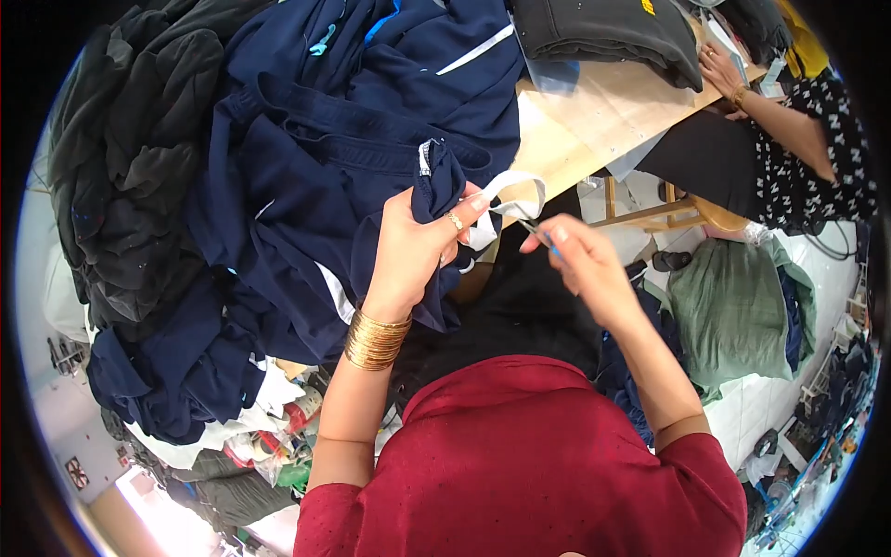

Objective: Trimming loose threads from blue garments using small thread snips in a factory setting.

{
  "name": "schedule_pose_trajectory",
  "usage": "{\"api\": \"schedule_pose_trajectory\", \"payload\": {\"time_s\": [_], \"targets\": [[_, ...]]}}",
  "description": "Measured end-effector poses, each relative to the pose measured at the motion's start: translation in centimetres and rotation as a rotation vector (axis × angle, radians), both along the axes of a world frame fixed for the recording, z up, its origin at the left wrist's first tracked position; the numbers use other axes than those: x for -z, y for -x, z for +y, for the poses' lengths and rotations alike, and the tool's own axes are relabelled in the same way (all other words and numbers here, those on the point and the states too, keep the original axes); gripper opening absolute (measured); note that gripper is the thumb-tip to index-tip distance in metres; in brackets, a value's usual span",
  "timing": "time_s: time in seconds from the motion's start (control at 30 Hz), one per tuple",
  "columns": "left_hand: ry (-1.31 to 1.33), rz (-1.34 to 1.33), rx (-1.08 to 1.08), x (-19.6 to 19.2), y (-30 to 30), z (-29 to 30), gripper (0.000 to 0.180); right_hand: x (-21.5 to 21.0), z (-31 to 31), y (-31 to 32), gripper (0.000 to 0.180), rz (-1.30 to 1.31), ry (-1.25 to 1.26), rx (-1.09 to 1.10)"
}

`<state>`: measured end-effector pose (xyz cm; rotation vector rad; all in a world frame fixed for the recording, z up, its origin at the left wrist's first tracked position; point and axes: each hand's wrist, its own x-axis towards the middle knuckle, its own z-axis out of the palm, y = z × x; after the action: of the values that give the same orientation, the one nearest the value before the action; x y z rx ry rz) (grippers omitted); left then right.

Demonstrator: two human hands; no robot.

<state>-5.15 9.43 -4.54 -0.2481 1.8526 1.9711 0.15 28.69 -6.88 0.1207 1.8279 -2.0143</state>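
My left hand [410, 249] is closed on a bunched edge of a navy garment [438, 176], thumb pressed against the fingers. A white fabric strip [527, 182] loops out to the right from those fingers. In my right hand [590, 271] is a small pair of thread snips [555, 249] with a blue part and thin metal blades. The blades point at the white strip, close beside it; whether they touch it I cannot tell. More navy trousers [278, 148] with a ribbed waistband and white side pieces lie heaped under and beyond my left hand.
Dark grey garments [139, 158] are piled at the left. A folded black garment [608, 42] lies on the wooden table [566, 135]. At the right sits a co-worker, one hand [722, 70] on the table. A green cloth bundle [729, 311] stands on the floor near a wooden stool [650, 213].
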Motion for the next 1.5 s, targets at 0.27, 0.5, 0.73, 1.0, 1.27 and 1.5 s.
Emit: {"api": "schedule_pose_trajectory", "payload": {"time_s": [0.27, 0.5, 0.73, 1.0, 1.27, 1.5], "targets": [[0.1, 0.077, 0.019, -0.4, -0.3, -0.1, 0.014, 0.9, -1.8, 0.3, 0.046, -0.359, 0.334, -0.029], [0.163, 0.194, -0.009, 0.1, -0.3, -0.1, 0.013, 0.4, -3.1, 1.6, 0.046, -0.339, 0.33, -0.022], [0.148, 0.167, -0.025, -1.0, 0.1, -0.8, 0.013, 0.0, -4.2, 2.6, 0.046, -0.262, 0.265, -0.002], [0.067, 0.19, -0.107, -0.4, -0.1, -2.2, 0.014, -0.1, -5.2, 3.5, 0.047, -0.242, 0.194, -0.029], [-0.077, 0.111, -0.132, -1.1, -0.2, -3.9, 0.016, -1.0, -6.4, 4.5, 0.049, -0.152, 0.131, -0.082], [-0.249, 0.158, -0.462, -1.0, 0.9, -7.2, 0.016, 0.9, -4.5, 10.1, 0.031, 0.405, -0.285, 0.254]]}}
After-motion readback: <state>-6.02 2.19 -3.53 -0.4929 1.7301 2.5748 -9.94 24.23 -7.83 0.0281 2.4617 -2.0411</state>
